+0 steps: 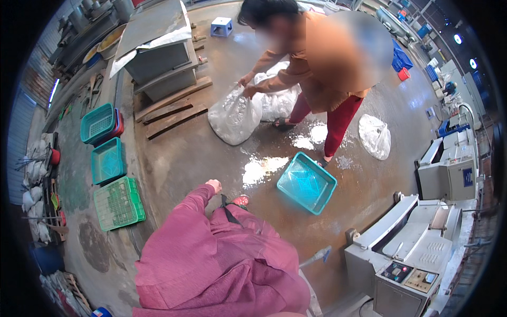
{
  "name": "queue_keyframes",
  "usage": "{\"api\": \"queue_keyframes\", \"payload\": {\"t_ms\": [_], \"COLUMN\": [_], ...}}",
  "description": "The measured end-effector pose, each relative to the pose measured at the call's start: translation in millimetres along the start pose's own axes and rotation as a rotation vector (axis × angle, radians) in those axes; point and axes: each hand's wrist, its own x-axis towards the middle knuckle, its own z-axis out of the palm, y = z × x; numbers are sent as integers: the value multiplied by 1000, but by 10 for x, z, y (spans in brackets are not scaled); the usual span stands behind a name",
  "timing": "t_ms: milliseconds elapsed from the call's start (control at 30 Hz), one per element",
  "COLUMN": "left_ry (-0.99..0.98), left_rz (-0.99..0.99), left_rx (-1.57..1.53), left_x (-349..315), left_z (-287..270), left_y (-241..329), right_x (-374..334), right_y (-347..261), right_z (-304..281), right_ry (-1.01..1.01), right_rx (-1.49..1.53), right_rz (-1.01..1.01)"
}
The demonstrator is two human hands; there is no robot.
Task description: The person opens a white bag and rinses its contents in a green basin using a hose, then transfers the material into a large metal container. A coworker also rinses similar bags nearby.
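Note:
My left hand (214, 186) reaches forward past the end of its purple sleeve, above the wet floor. Its fingers look curled in, and nothing shows in them. My right hand is out of sight. Ahead of me a co-worker in an orange-brown top (330, 58) bends over and grips the top of a full clear plastic bag (235, 116) with both hands. A second filled bag (279, 103) stands right behind it. On the floor to the right of my left hand lies a teal plastic basket (307, 183).
Teal crates (108, 161) and a green crate (119, 203) line the left side. Wooden planks (174, 119) lie beside a metal-topped stand (158, 58). Grey machines (406, 253) stand at the right, and another clear bag (375, 137) lies on the wet floor.

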Motion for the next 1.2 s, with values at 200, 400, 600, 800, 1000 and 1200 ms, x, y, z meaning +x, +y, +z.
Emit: {"api": "queue_keyframes", "payload": {"t_ms": [200, 400, 600, 800, 1000, 1200], "left_ry": [-6, 51, 125, 7, 92, 194], "left_rz": [-44, 71, 179, 149, 195, 245], "left_rx": [15, 21, 119, 172, 114, 154], "left_x": [102, -45, 52, 162, 65, 105], "left_z": [54, -88, -141, -124, -254, -161], "left_y": [-159, 254, 353, 256, 437, 252], "right_x": [-32, -88, -128, -137, -137, -141], "right_y": [6, 49, 63, 79, 114, 161], "right_z": [-33, -129, 0, 4, 67, 99], "right_ry": [15, 43, 70, 101, 138, 198], "right_rx": [-45, -44, -51, -34, -62, -114], "right_rz": [-15, -17, -11, -2, 2, -2]}}
